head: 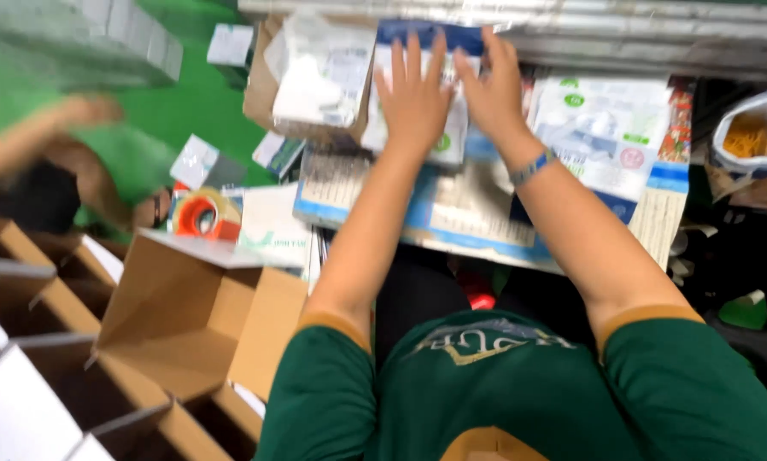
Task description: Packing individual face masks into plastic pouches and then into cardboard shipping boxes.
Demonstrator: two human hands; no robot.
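Observation:
Both my arms reach forward over a heap of flat printed packs. My left hand (413,90) lies flat, fingers spread, on a white and blue pack (450,137) at the top of the heap. Close beside it, my right hand (493,85) presses on the same pack; a blue band sits on that wrist. Under my forearms lies a larger blue-edged pack (477,213). Neither hand grips anything that I can see.
An open cardboard box (187,316) stands at the lower left among several more boxes. A red tape dispenser (202,213) sits beside it. Another person's arm (33,137) is at the far left. A white bag (755,128) lies at the right.

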